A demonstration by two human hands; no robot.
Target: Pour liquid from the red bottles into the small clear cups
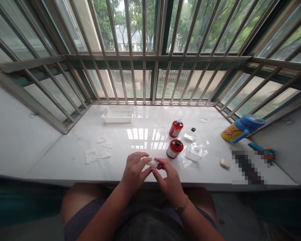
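My left hand [136, 169] and my right hand [167, 179] meet over the front edge of the white counter [77, 170]. Between their fingertips they pinch a small white piece [153, 163], partly covered by the fingers; its exact kind is not clear. Just beyond my right hand stands a red bottle with a black cap [175, 149], and behind it a red pump bottle [176, 129]. To their right are a clear bottle with a black cap [191, 135] and a square clear glass bottle [194, 152]. Crumpled white wipe-like pieces [97, 155] lie left of my left hand.
A white plastic basket [118, 117] sits at the back left. On the right are a blue and yellow flask [242, 129], a pale rounded lump [224, 163], a blue and orange tool [263, 150] and a pixelated dark object [248, 167]. Metal window bars [153, 58] close off the back.
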